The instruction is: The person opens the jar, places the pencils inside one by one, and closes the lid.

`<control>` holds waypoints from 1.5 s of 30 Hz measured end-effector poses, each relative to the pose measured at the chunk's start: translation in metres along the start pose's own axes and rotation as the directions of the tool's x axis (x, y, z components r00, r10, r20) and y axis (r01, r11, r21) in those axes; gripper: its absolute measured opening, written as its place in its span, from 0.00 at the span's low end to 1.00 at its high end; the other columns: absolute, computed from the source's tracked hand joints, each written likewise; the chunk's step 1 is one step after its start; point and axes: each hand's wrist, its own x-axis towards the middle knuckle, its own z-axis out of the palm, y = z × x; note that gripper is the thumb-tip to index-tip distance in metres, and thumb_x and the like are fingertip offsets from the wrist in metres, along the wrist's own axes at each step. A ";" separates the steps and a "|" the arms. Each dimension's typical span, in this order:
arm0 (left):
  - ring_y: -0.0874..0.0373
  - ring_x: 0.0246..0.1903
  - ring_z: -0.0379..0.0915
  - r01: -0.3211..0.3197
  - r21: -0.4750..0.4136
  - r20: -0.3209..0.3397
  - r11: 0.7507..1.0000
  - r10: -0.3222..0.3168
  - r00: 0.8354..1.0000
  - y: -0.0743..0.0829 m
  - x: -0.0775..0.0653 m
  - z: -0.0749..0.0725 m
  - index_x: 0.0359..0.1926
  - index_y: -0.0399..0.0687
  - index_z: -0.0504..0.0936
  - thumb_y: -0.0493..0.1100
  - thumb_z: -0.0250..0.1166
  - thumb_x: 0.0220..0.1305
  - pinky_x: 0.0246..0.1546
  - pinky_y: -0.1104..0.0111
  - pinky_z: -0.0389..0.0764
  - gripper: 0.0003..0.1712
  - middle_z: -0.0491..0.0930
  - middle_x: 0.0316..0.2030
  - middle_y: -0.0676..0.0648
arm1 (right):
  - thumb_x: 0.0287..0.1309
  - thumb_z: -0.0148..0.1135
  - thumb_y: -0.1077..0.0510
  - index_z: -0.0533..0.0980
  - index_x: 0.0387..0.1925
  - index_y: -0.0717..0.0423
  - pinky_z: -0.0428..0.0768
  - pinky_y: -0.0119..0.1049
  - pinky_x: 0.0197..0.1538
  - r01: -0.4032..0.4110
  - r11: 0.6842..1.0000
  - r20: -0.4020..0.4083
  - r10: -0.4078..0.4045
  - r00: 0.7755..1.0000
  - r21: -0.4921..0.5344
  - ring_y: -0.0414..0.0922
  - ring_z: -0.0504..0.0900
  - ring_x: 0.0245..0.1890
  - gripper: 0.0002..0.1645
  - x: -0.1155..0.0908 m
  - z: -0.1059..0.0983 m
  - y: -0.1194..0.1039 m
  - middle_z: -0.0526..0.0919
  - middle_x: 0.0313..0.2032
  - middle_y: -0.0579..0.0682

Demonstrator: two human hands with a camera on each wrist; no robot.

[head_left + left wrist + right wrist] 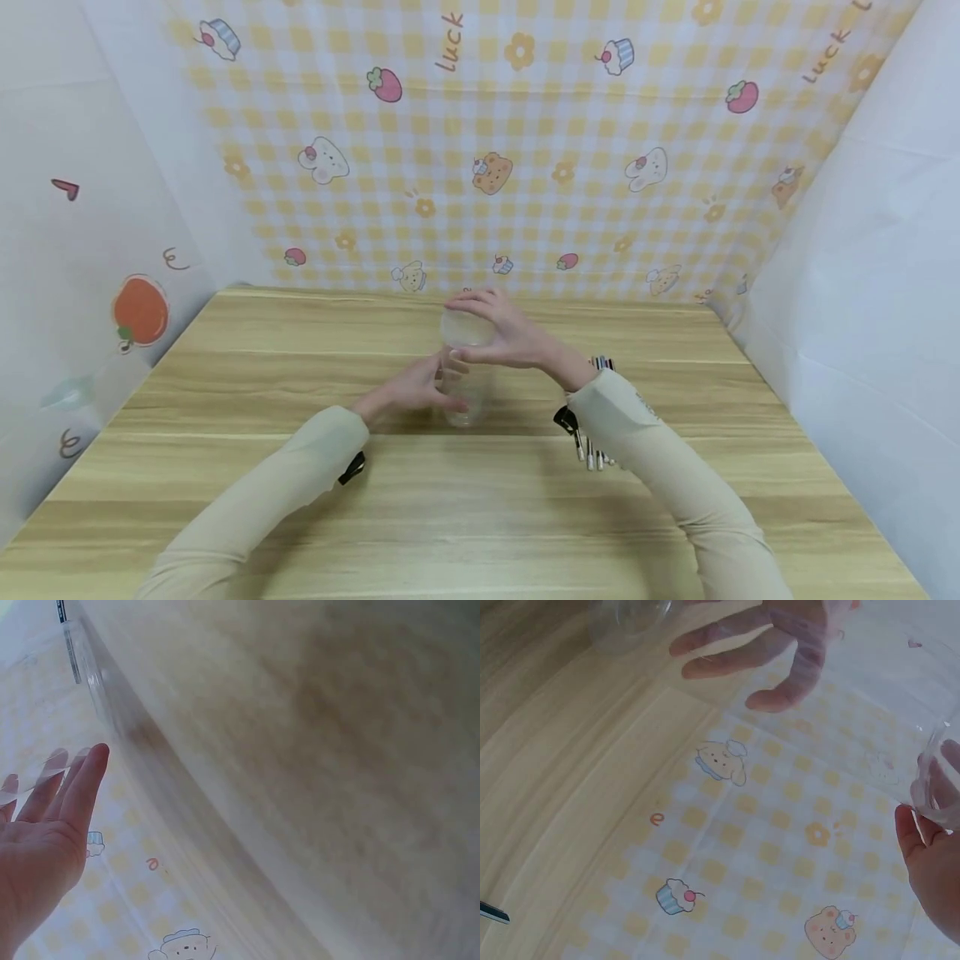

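My right hand [510, 333] grips the rounded end of a clear plastic container piece [467, 331] above the table, thumb below and fingers over the top. In the right wrist view its rim [928, 799] shows by the fingers, and its transparent wall stretches left. Lower down, my left hand [412, 385] reaches in beside it with fingers spread; the left wrist view shows those fingers [79, 784] fairly straight, with clear plastic across their tips. A second clear plastic piece, cup-like [463, 414], stands on the table below the hands, by the left thumb.
Several brushes [592, 458] with silver and black parts lie partly hidden under the right forearm. A small black object [351, 468] shows beside the left sleeve. The wood-grain table [450, 533] meets a yellow checked cloth [525, 117] behind, with white cloth at both sides.
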 end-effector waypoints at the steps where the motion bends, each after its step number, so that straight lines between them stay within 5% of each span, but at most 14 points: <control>1: 0.49 0.52 0.64 -0.012 0.003 0.003 1.000 0.012 1.000 0.000 0.000 0.000 0.67 0.58 0.42 0.45 0.70 0.45 0.51 0.55 0.66 0.56 0.67 0.54 0.41 | 0.43 0.67 0.51 0.67 0.57 0.58 0.65 0.42 0.49 -0.006 1.000 0.012 0.006 1.000 -0.009 0.44 0.60 0.53 0.38 0.000 -0.001 -0.001 0.67 0.56 0.53; 6: 0.47 0.51 0.64 -0.054 0.038 -0.005 0.998 0.054 0.999 0.000 0.000 0.000 0.66 0.53 0.47 0.46 0.70 0.45 0.51 0.53 0.65 0.52 0.68 0.53 0.41 | 0.43 0.65 0.42 0.59 0.62 0.56 0.62 0.45 0.56 -0.113 0.984 0.020 0.117 0.993 -0.136 0.47 0.57 0.58 0.47 -0.001 -0.003 -0.013 0.60 0.60 0.53; 10: 0.46 0.51 0.63 -0.077 0.078 -0.017 0.994 0.079 0.997 -0.002 0.001 0.000 0.60 0.46 0.60 0.49 0.70 0.45 0.50 0.52 0.66 0.42 0.68 0.51 0.42 | 0.45 0.54 0.31 0.59 0.62 0.54 0.67 0.44 0.52 -0.200 0.920 -0.009 0.209 0.978 -0.337 0.49 0.62 0.55 0.48 0.000 0.000 -0.025 0.63 0.57 0.54; 14: 0.45 0.51 0.63 -0.063 0.064 -0.006 0.996 0.063 0.998 -0.002 0.002 0.001 0.60 0.46 0.58 0.48 0.69 0.47 0.49 0.53 0.67 0.42 0.67 0.53 0.41 | 0.45 0.51 0.30 0.65 0.58 0.56 0.69 0.39 0.46 -0.211 0.866 -0.054 0.209 0.976 -0.454 0.48 0.66 0.47 0.45 0.001 0.002 -0.028 0.69 0.50 0.53; 18: 0.45 0.52 0.63 -0.032 0.027 0.010 0.999 0.032 0.999 -0.001 0.001 0.000 0.61 0.47 0.56 0.47 0.69 0.48 0.50 0.52 0.66 0.42 0.66 0.54 0.41 | 0.45 0.58 0.37 0.67 0.55 0.58 0.67 0.37 0.45 -0.149 0.899 -0.066 0.134 0.989 -0.412 0.46 0.66 0.43 0.41 0.001 -0.001 -0.024 0.73 0.47 0.53; 22: 0.46 0.51 0.64 -0.033 0.023 0.007 0.999 0.033 0.999 -0.001 0.002 0.001 0.66 0.58 0.46 0.46 0.70 0.46 0.50 0.53 0.66 0.52 0.67 0.54 0.41 | 0.44 0.64 0.45 0.63 0.59 0.57 0.66 0.39 0.46 -0.078 0.966 -0.028 0.073 0.997 -0.248 0.45 0.65 0.47 0.42 -0.002 -0.006 -0.019 0.72 0.51 0.53; 26: 0.46 0.51 0.65 -0.034 0.009 0.001 0.999 0.034 0.999 -0.001 0.003 0.001 0.67 0.68 0.34 0.43 0.70 0.46 0.50 0.53 0.67 0.60 0.67 0.54 0.40 | 0.43 0.61 0.54 0.60 0.61 0.58 0.64 0.41 0.52 -0.012 0.995 0.016 0.014 1.000 -0.101 0.45 0.63 0.54 0.40 -0.003 -0.007 -0.015 0.67 0.56 0.53; 29: 0.47 0.51 0.64 -0.036 0.012 0.003 0.999 0.036 0.999 -0.002 0.003 0.000 0.67 0.60 0.42 0.44 0.70 0.46 0.51 0.54 0.66 0.55 0.66 0.54 0.41 | 0.44 0.58 0.54 0.59 0.61 0.58 0.59 0.43 0.58 -0.012 0.998 0.032 0.014 0.999 -0.066 0.46 0.59 0.58 0.40 -0.001 -0.004 -0.015 0.64 0.58 0.53; 33: 0.45 0.53 0.62 -0.044 0.004 0.015 0.999 0.044 0.999 -0.003 0.002 -0.001 0.63 0.49 0.53 0.46 0.69 0.47 0.52 0.53 0.65 0.46 0.62 0.57 0.41 | 0.50 0.55 0.40 0.59 0.61 0.57 0.57 0.44 0.60 -0.112 0.973 -0.002 0.114 0.994 -0.203 0.48 0.58 0.59 0.41 0.002 0.004 -0.021 0.63 0.59 0.53; 40: 0.39 0.54 0.58 -0.026 -0.028 0.036 0.999 0.027 0.999 0.008 -0.002 -0.002 0.63 0.41 0.53 0.41 0.68 0.49 0.51 0.49 0.63 0.44 0.62 0.56 0.35 | 0.46 0.51 0.29 0.64 0.59 0.56 0.69 0.42 0.47 -0.271 0.837 -0.116 0.246 0.962 -0.476 0.51 0.67 0.49 0.46 0.002 0.010 -0.029 0.70 0.49 0.55; 42: 0.38 0.54 0.58 -0.016 -0.027 0.043 1.000 0.017 0.999 0.016 -0.005 -0.003 0.63 0.38 0.53 0.39 0.67 0.50 0.51 0.49 0.63 0.43 0.62 0.56 0.34 | 0.45 0.53 0.29 0.65 0.57 0.56 0.70 0.41 0.44 -0.266 0.831 -0.128 0.233 0.964 -0.489 0.50 0.68 0.45 0.46 0.001 0.009 -0.029 0.71 0.45 0.54; 45: 0.38 0.54 0.59 -0.011 -0.003 0.048 1.000 0.011 0.999 0.029 -0.009 -0.005 0.61 0.35 0.55 0.40 0.67 0.50 0.51 0.49 0.63 0.41 0.63 0.55 0.33 | 0.45 0.56 0.33 0.66 0.57 0.56 0.68 0.40 0.43 -0.224 0.868 -0.118 0.191 0.974 -0.444 0.49 0.67 0.43 0.43 -0.001 0.005 -0.026 0.72 0.44 0.54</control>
